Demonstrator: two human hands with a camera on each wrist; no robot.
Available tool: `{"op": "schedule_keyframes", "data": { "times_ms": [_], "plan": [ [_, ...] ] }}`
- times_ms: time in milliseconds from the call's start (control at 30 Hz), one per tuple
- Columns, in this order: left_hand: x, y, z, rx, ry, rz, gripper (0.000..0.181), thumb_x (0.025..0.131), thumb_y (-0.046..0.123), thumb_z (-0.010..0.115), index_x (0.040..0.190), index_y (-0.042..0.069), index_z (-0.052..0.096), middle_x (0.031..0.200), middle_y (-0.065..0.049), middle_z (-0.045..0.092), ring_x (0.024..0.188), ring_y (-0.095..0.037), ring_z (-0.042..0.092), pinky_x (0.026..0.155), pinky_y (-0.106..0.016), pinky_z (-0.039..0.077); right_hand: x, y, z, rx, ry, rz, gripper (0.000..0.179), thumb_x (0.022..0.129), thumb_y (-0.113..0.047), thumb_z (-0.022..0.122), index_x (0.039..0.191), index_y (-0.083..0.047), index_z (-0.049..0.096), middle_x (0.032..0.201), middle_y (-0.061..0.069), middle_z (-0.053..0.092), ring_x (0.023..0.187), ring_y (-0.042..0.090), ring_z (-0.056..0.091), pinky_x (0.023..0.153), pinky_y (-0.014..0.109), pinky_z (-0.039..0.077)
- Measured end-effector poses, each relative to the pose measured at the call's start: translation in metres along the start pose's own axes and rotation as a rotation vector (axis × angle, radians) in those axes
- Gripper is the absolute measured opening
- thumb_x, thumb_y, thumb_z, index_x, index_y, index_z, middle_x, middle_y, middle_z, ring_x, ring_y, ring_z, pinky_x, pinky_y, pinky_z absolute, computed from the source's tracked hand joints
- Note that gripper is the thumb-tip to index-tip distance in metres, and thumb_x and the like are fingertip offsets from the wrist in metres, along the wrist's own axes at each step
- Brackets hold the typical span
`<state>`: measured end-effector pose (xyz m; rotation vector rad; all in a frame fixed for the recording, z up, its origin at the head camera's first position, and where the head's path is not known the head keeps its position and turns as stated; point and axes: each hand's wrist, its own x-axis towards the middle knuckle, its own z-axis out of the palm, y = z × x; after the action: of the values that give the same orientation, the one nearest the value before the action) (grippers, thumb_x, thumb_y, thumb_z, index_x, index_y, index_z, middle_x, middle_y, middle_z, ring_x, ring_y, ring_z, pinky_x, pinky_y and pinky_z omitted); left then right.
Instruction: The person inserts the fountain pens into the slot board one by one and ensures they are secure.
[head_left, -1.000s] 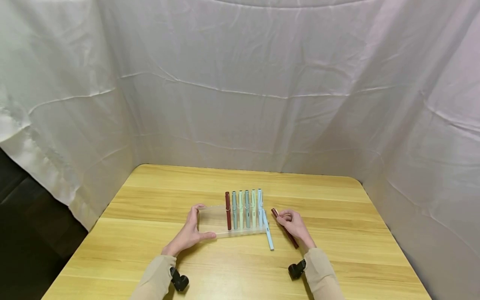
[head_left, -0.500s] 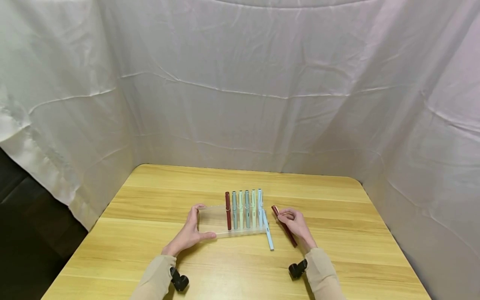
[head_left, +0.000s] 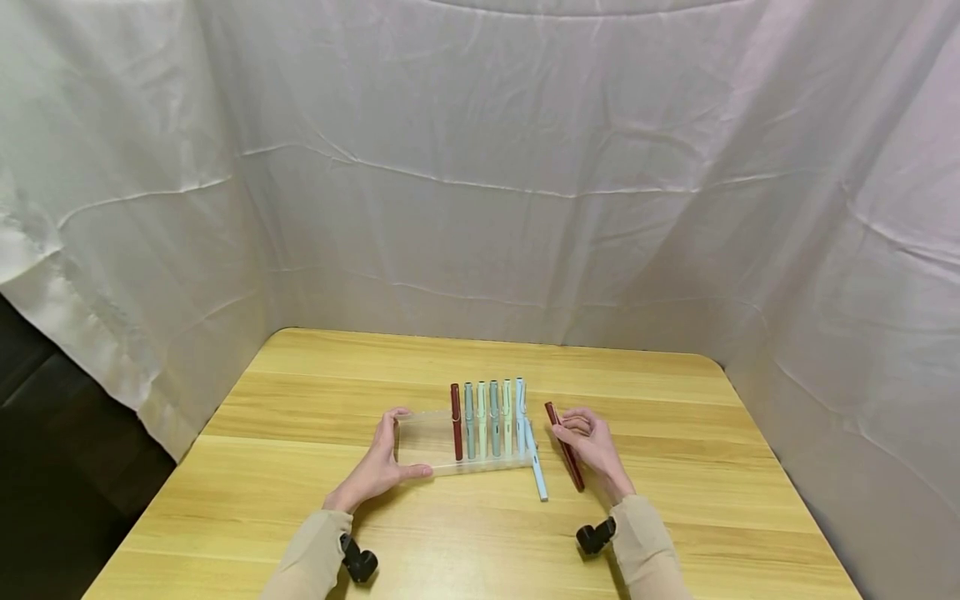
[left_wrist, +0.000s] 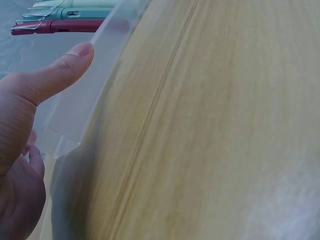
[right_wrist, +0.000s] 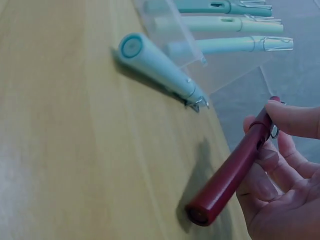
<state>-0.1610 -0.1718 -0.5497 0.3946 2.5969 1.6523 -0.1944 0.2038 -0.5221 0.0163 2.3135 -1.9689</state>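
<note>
My left hand grips the left end of a clear plastic pen holder, thumb on its front edge. Along the holder's right part several pens stand in a row: a dark red pen leftmost, then blue-green and pale green ones, and a light blue pen rightmost. Another light blue pen lies on the table by the holder's right end. Right of that, my right hand pinches a second dark red pen near its clip end, tilted, its shadow on the table apart from it.
A light wooden table carries everything. Grey-white curtains hang behind it and on both sides. A black camera is strapped to each wrist, the left camera and the right camera.
The dark red pen in my right hand has moved slightly away from me and turned more upright, its lower end swinging left. My left hand, the holder and the other pens have stayed put.
</note>
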Motion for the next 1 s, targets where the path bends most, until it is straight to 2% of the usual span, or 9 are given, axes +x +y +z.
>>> {"op": "schedule_keyframes", "data": {
  "times_ms": [100,167,333,533,667,900,1000],
  "plan": [
    [0.000,0.000,0.000,0.000,-0.001,0.000,0.103,0.070,0.023,0.091,0.147,0.006,0.024,0.155,-0.024,0.024,0.153,-0.046,0.015,0.126,-0.065,0.010,-0.001,-0.003,0.000,0.028,-0.008,0.012,0.045,0.093,-0.008,0.070,0.134,0.003,0.054,0.089,-0.006,0.067,0.068,0.006,0.062,0.054,0.019,0.047],
    [0.000,0.000,0.000,0.000,0.000,0.001,0.103,0.070,0.023,0.092,0.146,0.006,0.024,0.154,-0.025,0.025,0.153,-0.047,0.015,0.126,-0.065,0.011,-0.002,-0.005,0.000,0.025,-0.011,0.012,0.047,0.094,-0.009,0.070,0.137,0.001,0.055,0.094,-0.002,0.067,0.066,0.005,0.058,0.054,0.020,0.047],
    [0.000,0.000,0.000,-0.002,0.002,0.007,0.104,0.069,0.023,0.092,0.147,0.004,0.024,0.154,-0.026,0.025,0.152,-0.047,0.016,0.126,-0.064,0.011,-0.003,-0.009,0.001,0.009,-0.013,-0.005,0.047,0.093,-0.010,0.071,0.136,0.002,0.058,0.106,0.011,0.064,0.063,0.007,0.050,0.052,0.021,0.042],
    [0.000,0.000,0.000,-0.001,0.001,0.009,0.104,0.069,0.023,0.092,0.147,0.005,0.024,0.155,-0.025,0.024,0.152,-0.047,0.016,0.126,-0.063,0.011,-0.004,-0.014,0.002,0.031,-0.025,-0.052,0.046,0.091,-0.012,0.074,0.128,0.011,0.059,0.117,0.024,0.068,0.070,0.011,0.058,0.057,0.025,0.050],
    [0.000,-0.001,0.000,0.006,0.002,0.016,0.103,0.070,0.023,0.091,0.147,0.005,0.024,0.155,-0.024,0.024,0.153,-0.047,0.015,0.126,-0.063,0.011,-0.005,-0.015,0.004,0.043,-0.015,-0.080,0.046,0.090,-0.012,0.075,0.125,0.013,0.061,0.117,0.023,0.070,0.075,0.012,0.063,0.062,0.028,0.056],
    [0.000,-0.002,0.000,0.003,0.000,0.013,0.103,0.070,0.023,0.091,0.147,0.006,0.024,0.156,-0.024,0.023,0.153,-0.047,0.014,0.126,-0.063,0.010,-0.005,-0.017,0.006,0.045,-0.005,-0.156,0.036,0.089,-0.009,0.075,0.117,0.011,0.066,0.113,0.003,0.075,0.076,0.011,0.068,0.064,0.029,0.061],
    [0.000,-0.002,0.000,0.003,-0.001,0.016,0.104,0.070,0.023,0.091,0.147,0.006,0.024,0.156,-0.024,0.024,0.153,-0.046,0.014,0.126,-0.064,0.010,-0.006,-0.019,0.007,0.046,0.006,-0.175,0.033,0.089,-0.010,0.076,0.114,0.010,0.068,0.114,0.004,0.075,0.076,0.012,0.068,0.064,0.029,0.061]
  ]
}}
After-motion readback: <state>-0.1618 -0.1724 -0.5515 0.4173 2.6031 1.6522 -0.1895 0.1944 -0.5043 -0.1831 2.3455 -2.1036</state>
